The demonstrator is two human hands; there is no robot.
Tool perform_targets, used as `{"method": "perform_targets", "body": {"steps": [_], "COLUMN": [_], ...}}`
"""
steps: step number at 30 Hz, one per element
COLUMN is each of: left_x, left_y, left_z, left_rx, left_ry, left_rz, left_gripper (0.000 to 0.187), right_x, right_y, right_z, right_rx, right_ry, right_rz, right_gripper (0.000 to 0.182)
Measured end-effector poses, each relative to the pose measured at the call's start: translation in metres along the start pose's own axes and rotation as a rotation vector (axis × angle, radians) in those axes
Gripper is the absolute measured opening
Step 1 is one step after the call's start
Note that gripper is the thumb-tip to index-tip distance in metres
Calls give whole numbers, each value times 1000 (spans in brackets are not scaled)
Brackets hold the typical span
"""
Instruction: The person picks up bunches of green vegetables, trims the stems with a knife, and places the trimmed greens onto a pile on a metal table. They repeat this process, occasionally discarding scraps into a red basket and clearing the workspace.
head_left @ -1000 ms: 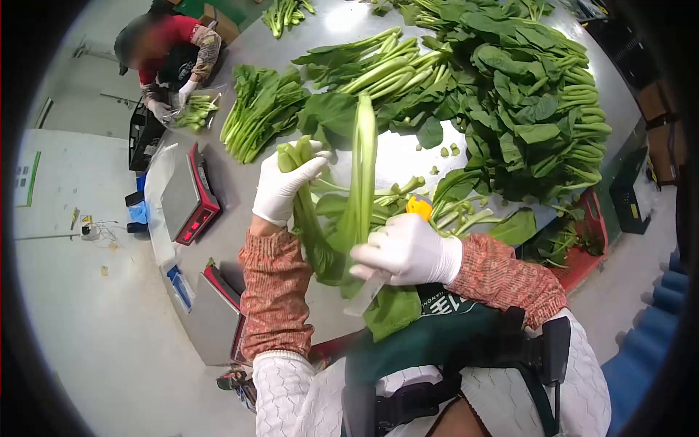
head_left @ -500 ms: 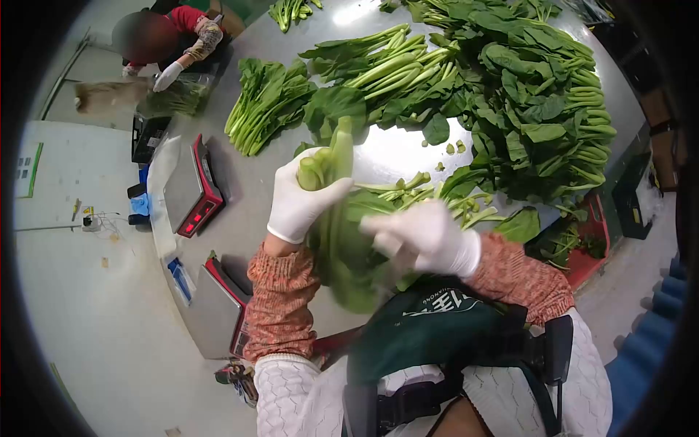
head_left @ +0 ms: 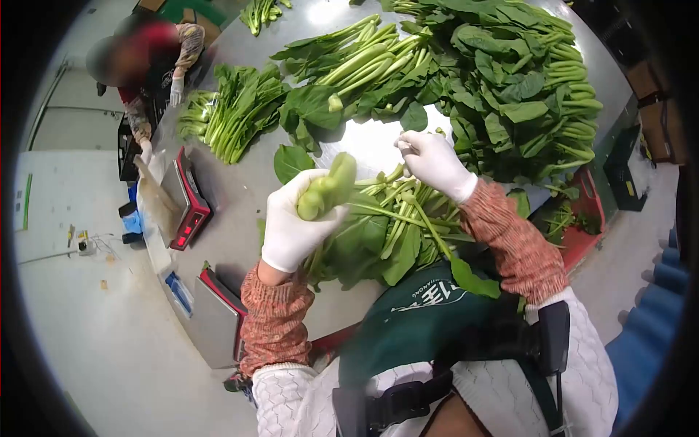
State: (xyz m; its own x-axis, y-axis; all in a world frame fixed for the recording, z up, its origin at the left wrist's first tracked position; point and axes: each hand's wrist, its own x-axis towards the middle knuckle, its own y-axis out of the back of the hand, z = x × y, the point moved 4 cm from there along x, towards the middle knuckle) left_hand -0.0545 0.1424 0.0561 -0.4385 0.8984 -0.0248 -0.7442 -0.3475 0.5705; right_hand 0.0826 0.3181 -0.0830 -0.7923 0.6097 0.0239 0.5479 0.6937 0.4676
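My left hand (head_left: 295, 222), in a white glove, is wrapped round leafy green stems (head_left: 331, 189). Their thick pale cut ends point up and away from me. The leaves hang below the fist, over the near side of the table. My right hand (head_left: 437, 166), also gloved, is closed above the table to the right of the left hand. Its thumb and fingers are pressed together; what they hold, if anything, is too small to make out. Loose trimmed stems and leaves (head_left: 408, 244) lie below and between the hands.
A big pile of greens (head_left: 510, 109) covers the table's right side. More bunches (head_left: 244, 109) lie at the back left. Two red-edged scales (head_left: 191, 200) line the left edge. A red crate (head_left: 586, 207) stands at the right. A co-worker (head_left: 156, 65) is at the far left.
My right hand has moved away from the held greens, up over the table. My left hand keeps its hold. The co-worker's hands have shifted, and a bagged bunch now lies at the table's left edge.
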Motion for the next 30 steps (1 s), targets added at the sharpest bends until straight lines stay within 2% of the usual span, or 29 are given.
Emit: {"method": "perform_targets", "body": {"steps": [1,2,4,6,8,10,12,13,14,16,17,20,21,22,24,25,27,28,29,30], "left_x": [3,-2,0,1,1,-3,3,5,4,2,0,-1,0,0,-2,-4,-8,-7,-6,-5], "left_y": [0,-1,-8,-17,-15,-10,3,8,12,15,11,-12,-22,-26,-23,-19,-10,0,15,32], "left_z": [-3,-5,-1,3,-2,-8,-28,-32,-29,-20,-21,-5,-6,-20,-22,-18,-6,-8,-10,-13], "left_rx": [77,156,100,36,-190,-304,-229,85,231,522,288,-5,-52,-124,-151,-22,236,355,473,590], "left_ry": [-8,-6,-20,-32,99,129,137,113,41,-110,-58,-113,-85,-55,18,15,18,-13,-43,-73], "left_rz": [41,62,25,-17,-41,-59,29,108,160,259,241,46,-18,-19,-115,-160,-240,-151,-62,27], "left_gripper": [39,39,41,43,41,39,38,45,50,59,69,74,72,67,59,54,45,40,36,31], "right_x": [-6,-8,-14,-14,-15,-17,-20,-22,-24,-24,-24,-32,-35,-34,-36,-38,-39,-38,-35,-33], "right_y": [10,10,25,20,17,18,21,22,21,17,16,11,7,9,4,12,9,7,6,17], "right_z": [-25,-35,-87,-97,-95,-97,-85,-80,-76,-73,-74,-98,-103,-104,-104,-108,-101,-95,-81,-79], "right_rx": [300,419,545,399,502,571,699,710,720,741,751,699,695,463,434,245,175,139,229,246], "right_ry": [-70,-136,62,124,76,72,-39,-84,-129,-92,-75,5,-3,158,252,205,218,228,377,264], "right_rz": [-54,-117,-155,-137,-183,-214,-289,-266,-241,-192,-166,-175,-228,-105,-105,-207,-167,-146,-63,-158], "right_gripper": [20,25,27,32,28,26,27,27,28,28,28,28,28,24,19,16,15,15,14,17]}}
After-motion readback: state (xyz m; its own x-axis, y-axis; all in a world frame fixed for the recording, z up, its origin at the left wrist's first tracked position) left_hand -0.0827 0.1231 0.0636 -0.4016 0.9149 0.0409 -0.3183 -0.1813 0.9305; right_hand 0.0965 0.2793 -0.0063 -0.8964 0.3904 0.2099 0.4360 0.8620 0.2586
